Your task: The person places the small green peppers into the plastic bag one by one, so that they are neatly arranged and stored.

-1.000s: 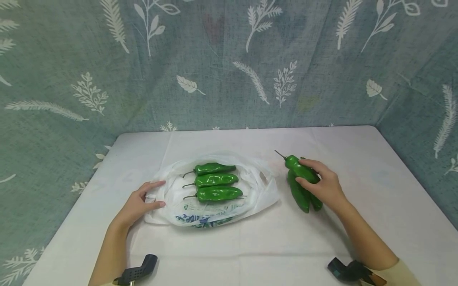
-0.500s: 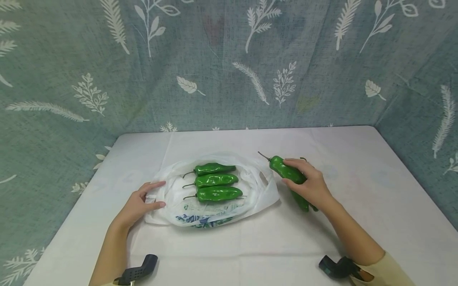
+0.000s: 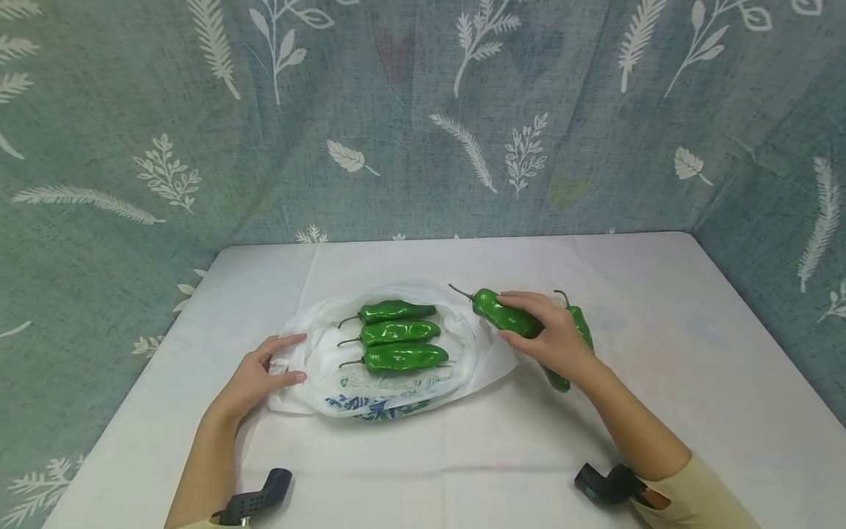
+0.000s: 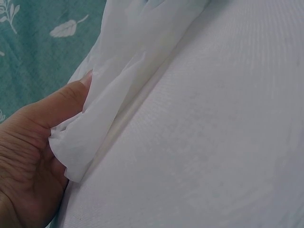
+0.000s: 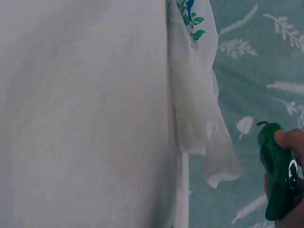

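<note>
The right hand (image 3: 551,334) was clamped on a green pepper (image 3: 505,312), thumb on the near side and fingers on the far side, at the right end of the white plastic bag (image 3: 390,393). The pepper's stem pointed left and slightly far, toward the bag's mouth. The left hand (image 3: 254,375) lay at the bag's left end, thumb and forefinger spread apart and touching the plastic; its other fingers were mostly hidden.

Inside the bag's mouth, three green peppers (image 3: 396,332) lay side by side, stems to the left. Blue and green printing showed on the bag's near side. Two more peppers (image 3: 581,323) were on the tabletop (image 3: 436,448) to the right of the bag, partly hidden by the right hand.

A white cloth covered the tabletop. Behind it hung a grey-green curtain (image 3: 396,169) with white leaf patterns. Each wrist bore a black device (image 3: 604,485), and a pale yellow sleeve (image 3: 700,499) showed on the right arm.
</note>
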Action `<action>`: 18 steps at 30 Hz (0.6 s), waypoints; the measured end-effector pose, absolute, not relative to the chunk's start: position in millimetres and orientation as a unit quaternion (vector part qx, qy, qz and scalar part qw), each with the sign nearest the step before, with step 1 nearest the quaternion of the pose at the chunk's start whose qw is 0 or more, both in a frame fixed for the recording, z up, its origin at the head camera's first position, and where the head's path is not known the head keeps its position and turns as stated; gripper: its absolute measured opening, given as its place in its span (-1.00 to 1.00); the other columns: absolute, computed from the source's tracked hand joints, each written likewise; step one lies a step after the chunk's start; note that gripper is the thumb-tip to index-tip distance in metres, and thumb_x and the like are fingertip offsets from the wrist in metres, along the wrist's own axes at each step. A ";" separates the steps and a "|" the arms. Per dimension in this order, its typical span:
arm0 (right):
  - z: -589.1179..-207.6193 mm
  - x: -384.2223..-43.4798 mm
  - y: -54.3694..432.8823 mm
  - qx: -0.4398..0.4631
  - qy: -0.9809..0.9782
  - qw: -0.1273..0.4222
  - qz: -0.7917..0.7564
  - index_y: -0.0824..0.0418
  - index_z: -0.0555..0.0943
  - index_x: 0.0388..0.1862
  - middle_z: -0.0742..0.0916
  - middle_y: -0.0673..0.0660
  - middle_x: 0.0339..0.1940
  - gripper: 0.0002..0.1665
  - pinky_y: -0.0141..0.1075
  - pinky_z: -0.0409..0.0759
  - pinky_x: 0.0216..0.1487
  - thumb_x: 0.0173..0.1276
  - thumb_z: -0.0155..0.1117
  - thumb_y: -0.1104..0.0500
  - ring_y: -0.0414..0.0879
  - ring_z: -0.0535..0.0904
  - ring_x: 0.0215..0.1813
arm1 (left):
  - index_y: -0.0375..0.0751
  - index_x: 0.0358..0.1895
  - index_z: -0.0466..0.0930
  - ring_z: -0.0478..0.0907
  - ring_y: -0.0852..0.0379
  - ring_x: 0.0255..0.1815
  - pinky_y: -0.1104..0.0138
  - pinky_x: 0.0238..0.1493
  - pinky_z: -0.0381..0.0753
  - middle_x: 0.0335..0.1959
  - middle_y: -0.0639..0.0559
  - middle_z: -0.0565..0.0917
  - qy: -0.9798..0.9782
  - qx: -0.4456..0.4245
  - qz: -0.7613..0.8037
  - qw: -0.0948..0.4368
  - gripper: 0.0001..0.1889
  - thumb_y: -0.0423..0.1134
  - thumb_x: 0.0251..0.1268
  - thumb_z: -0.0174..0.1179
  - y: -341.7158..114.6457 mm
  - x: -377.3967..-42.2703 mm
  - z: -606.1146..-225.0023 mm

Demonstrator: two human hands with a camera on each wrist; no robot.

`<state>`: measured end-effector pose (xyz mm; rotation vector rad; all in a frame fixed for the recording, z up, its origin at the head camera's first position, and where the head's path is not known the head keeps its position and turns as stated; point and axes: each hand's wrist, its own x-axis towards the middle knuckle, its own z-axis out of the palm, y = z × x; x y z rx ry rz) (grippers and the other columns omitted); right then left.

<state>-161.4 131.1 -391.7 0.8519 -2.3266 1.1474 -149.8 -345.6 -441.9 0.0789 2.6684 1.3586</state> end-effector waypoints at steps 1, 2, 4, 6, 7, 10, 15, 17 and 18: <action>-390.6 -161.3 128.9 0.312 -0.830 0.205 0.414 0.25 0.58 0.10 0.64 0.22 0.10 -0.41 -0.04 0.64 -0.08 0.01 0.47 0.34 0.12 0.54 0.14 | -0.10 0.37 0.29 -0.10 -0.33 0.48 -0.27 0.34 -0.01 0.43 -0.26 0.13 0.888 0.027 0.453 0.073 -0.21 -0.10 0.01 0.42 -345.6 -149.6 -441.7; -390.1 -161.4 126.7 0.321 -0.825 0.207 0.416 0.26 0.58 0.09 0.64 0.22 0.10 -0.41 -0.07 0.64 -0.08 0.00 0.47 0.35 0.12 0.54 0.14 | -0.10 0.37 0.29 -0.10 -0.33 0.48 -0.27 0.34 -0.01 0.43 -0.25 0.14 0.888 0.028 0.454 0.072 -0.21 -0.11 0.02 0.42 -345.6 -149.4 -441.7; -389.9 -162.4 122.5 0.337 -0.816 0.210 0.420 0.28 0.58 0.08 0.64 0.24 0.09 -0.41 -0.16 0.63 -0.03 -0.01 0.48 0.36 0.13 0.54 0.14 | -0.10 0.37 0.29 -0.09 -0.32 0.48 -0.26 0.35 0.00 0.42 -0.24 0.15 0.886 0.029 0.458 0.071 -0.21 -0.13 0.01 0.42 -345.6 -148.9 -441.5; -389.4 -162.9 118.4 0.347 -0.810 0.212 0.422 0.28 0.59 0.07 0.65 0.23 0.08 -0.42 -0.30 0.60 0.01 -0.02 0.48 0.36 0.12 0.54 0.15 | -0.11 0.37 0.29 -0.09 -0.32 0.48 -0.26 0.35 0.00 0.42 -0.25 0.16 0.884 0.033 0.460 0.071 -0.22 -0.15 0.02 0.42 -345.7 -148.6 -441.1; -389.2 -163.1 116.3 0.351 -0.808 0.210 0.424 0.27 0.59 0.07 0.65 0.22 0.08 -0.42 -0.36 0.58 0.03 -0.02 0.48 0.35 0.11 0.54 0.15 | -0.10 0.37 0.29 -0.08 -0.32 0.48 -0.26 0.35 0.00 0.41 -0.24 0.16 0.884 0.033 0.461 0.071 -0.22 -0.16 0.02 0.41 -345.7 -148.5 -441.2; -388.1 -163.5 110.2 0.359 -0.806 0.203 0.425 0.24 0.59 0.07 0.65 0.20 0.09 -0.42 -0.42 0.54 0.07 -0.01 0.49 0.31 0.08 0.54 0.16 | -0.11 0.37 0.29 -0.07 -0.32 0.48 -0.26 0.35 0.01 0.40 -0.24 0.18 0.883 0.033 0.463 0.071 -0.22 -0.16 0.02 0.42 -345.5 -148.5 -441.3; -384.7 -162.0 99.4 0.375 -0.802 0.170 0.432 0.24 0.58 0.10 0.64 0.20 0.12 -0.42 -0.21 0.59 0.06 0.03 0.47 0.30 0.07 0.53 0.18 | -0.10 0.36 0.30 -0.05 -0.31 0.47 -0.26 0.34 0.02 0.40 -0.23 0.19 0.884 0.032 0.460 0.071 -0.22 -0.14 0.01 0.42 -345.3 -149.0 -441.4; -383.6 -161.6 95.1 0.382 -0.801 0.151 0.436 0.24 0.57 0.13 0.63 0.21 0.14 -0.42 -0.17 0.59 0.07 0.06 0.45 0.29 0.07 0.51 0.20 | -0.09 0.37 0.30 -0.07 -0.32 0.48 -0.27 0.34 0.02 0.42 -0.24 0.16 0.886 0.029 0.457 0.072 -0.21 -0.13 0.01 0.42 -345.5 -149.3 -441.4; -383.2 -161.4 92.9 0.385 -0.800 0.141 0.439 0.24 0.56 0.14 0.62 0.21 0.16 -0.42 -0.15 0.58 0.07 0.07 0.45 0.29 0.06 0.51 0.21 | -0.08 0.37 0.30 -0.07 -0.32 0.48 -0.27 0.34 0.01 0.42 -0.24 0.15 0.886 0.028 0.457 0.072 -0.22 -0.13 0.01 0.42 -345.5 -149.4 -441.3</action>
